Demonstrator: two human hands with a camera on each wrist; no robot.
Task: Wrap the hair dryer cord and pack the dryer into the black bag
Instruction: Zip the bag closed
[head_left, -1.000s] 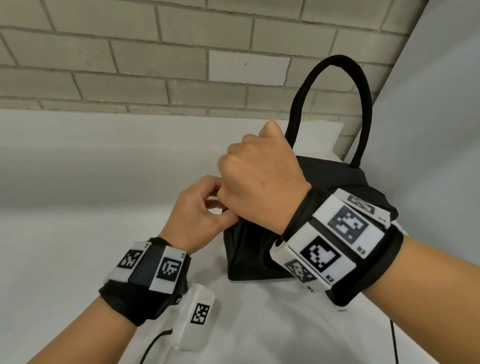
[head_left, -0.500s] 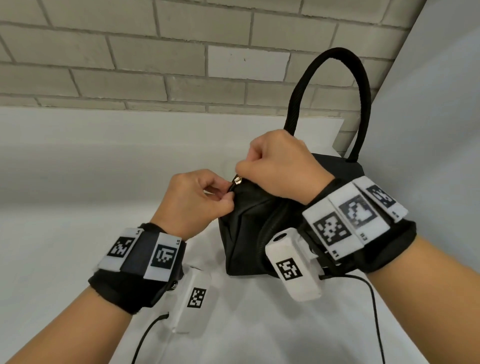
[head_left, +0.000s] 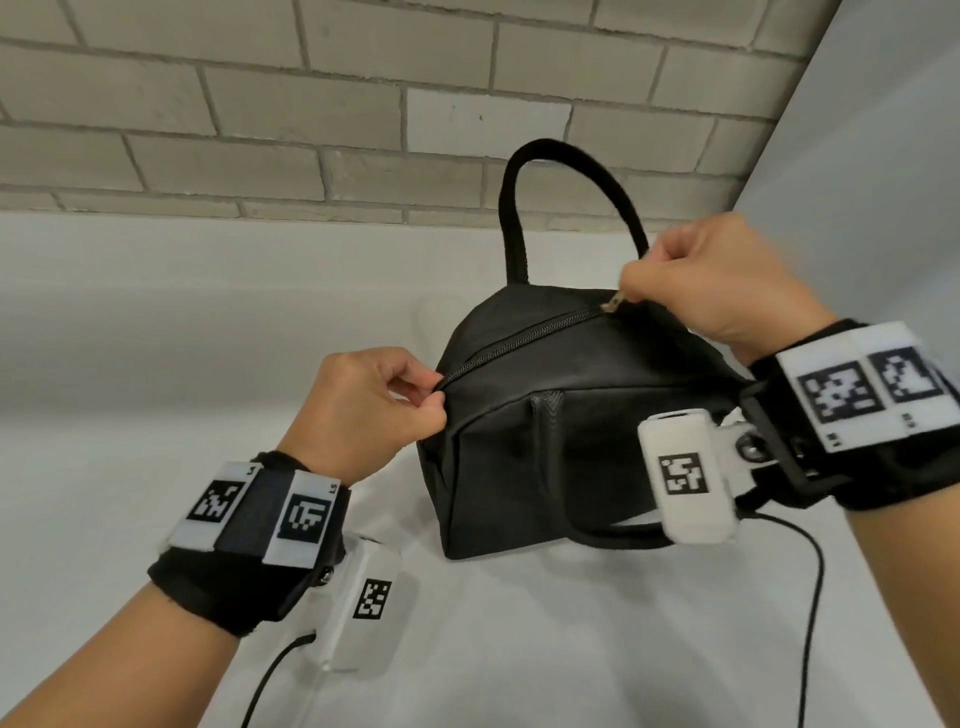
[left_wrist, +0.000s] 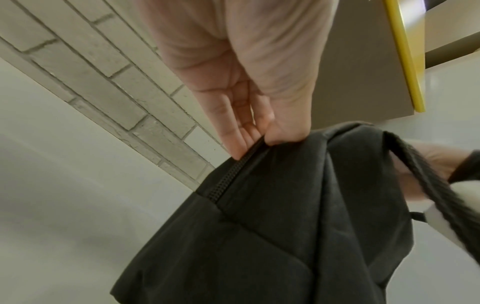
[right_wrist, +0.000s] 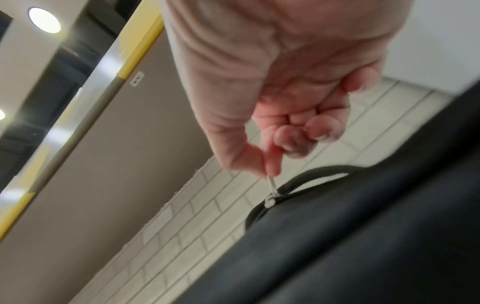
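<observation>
**Zipping the black bag shut**

Standing upright on the white table (head_left: 519, 649), the black bag (head_left: 571, 441) sits near the brick wall (head_left: 260, 104), its far handle (head_left: 566, 166) arching up over the top and its near handle (head_left: 613, 535) drooping against the front panel. The zipper (head_left: 519, 340) runs along the crest of the bag and appears joined from the left end up to the slider.

The left hand (head_left: 358, 410) pinches the fabric at the left end of the zipper between thumb and curled fingers (left_wrist: 233, 133); the left wrist view shows the grip right at the start of the zipper teeth. The right hand (head_left: 717, 280) pinches the small metal zipper pull (right_wrist: 272, 186) between thumb and forefinger (the other fingers are curled into the palm), with the slider near the right end of the crest, just beside the base of the far handle.

The hair dryer and its cord cannot be seen in any view. Both wrists carry black bands with white marker tags, and thin black cables (head_left: 810, 597) trail from the wrist cameras across the table.
</observation>
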